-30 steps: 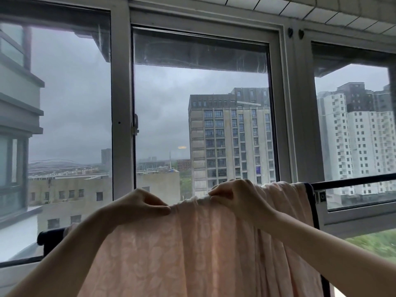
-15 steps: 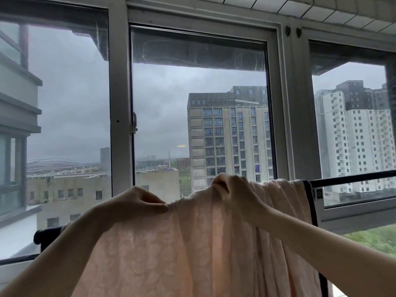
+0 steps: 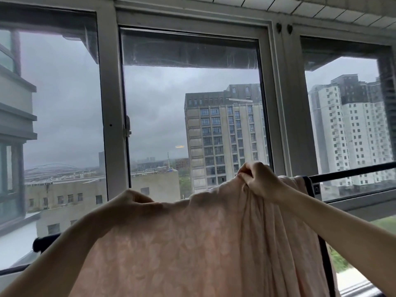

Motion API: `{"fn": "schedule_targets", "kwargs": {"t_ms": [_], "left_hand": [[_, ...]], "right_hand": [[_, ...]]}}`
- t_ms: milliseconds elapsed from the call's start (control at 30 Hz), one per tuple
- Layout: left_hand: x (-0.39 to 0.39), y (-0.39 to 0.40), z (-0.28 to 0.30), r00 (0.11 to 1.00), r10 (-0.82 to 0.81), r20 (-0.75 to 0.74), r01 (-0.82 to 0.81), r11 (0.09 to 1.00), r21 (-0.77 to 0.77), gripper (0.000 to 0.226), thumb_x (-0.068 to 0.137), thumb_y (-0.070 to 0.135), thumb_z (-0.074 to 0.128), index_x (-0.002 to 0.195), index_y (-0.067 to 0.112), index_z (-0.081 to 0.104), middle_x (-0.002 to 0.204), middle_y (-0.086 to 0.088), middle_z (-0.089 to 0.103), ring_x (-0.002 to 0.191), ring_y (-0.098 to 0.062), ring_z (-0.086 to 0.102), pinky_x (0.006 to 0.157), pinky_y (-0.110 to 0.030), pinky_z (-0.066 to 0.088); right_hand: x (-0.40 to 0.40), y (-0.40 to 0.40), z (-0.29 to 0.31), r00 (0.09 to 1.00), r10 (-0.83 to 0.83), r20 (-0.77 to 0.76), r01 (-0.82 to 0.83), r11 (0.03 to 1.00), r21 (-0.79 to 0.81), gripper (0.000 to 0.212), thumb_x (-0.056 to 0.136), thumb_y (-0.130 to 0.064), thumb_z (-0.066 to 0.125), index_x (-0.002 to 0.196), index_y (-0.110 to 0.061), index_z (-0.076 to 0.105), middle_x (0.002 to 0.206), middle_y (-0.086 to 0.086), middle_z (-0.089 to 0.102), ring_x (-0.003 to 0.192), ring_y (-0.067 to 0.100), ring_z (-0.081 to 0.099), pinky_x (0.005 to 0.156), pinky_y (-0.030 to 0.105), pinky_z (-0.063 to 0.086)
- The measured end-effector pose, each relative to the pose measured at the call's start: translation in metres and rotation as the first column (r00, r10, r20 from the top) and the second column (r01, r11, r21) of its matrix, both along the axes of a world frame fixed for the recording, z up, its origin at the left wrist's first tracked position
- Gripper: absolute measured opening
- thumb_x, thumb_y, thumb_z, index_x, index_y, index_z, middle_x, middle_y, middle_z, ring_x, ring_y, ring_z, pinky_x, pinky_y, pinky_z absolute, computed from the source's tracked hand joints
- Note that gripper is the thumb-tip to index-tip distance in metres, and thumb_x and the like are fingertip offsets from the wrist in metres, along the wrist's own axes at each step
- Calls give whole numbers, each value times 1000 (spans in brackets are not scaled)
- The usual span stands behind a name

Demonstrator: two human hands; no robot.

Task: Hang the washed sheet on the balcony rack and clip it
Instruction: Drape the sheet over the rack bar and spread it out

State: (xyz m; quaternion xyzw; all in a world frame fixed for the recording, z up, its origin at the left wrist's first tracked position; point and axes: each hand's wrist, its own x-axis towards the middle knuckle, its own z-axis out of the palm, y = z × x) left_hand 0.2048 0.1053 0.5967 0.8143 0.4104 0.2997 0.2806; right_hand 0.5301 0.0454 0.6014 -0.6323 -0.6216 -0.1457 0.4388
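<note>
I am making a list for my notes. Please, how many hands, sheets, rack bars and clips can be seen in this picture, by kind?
Hands: 2, the left hand and the right hand, each with a grip on the top edge
Pink sheets: 1
Black rack bars: 1
Clips: 0 in view
Total: 4

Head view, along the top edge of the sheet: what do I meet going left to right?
Black rack end → left hand pinching the sheet's edge → sagging stretch of pink sheet → right hand gripping a raised bunch of it → black rack bar running off to the right.
</note>
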Motion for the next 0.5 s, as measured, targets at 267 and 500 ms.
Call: {"fn": "schedule_targets", "kwargs": {"t_ms": [267,500], "left_hand": [[2,20,-7,971,212,109,-233,938,256,39,81,22,69,48,6,56,48,0,38,46,-11,34,50,-25,23],[33,5,-7,950,312,-26,-200,667,718,8,84,25,65,86,27,73,84,9,73,70,-6,65,67,-24,51]], "right_hand": [[-2,3,-7,998,64,21,-64,998,28,11,94,-14,56,100,-12,65,88,-5,62,84,7,54,69,7,36],[-7,1,-13,976,195,95,-190,980,-60,12,89,-9,58,92,-18,65,82,-12,65,78,0,59,70,3,40]]}}
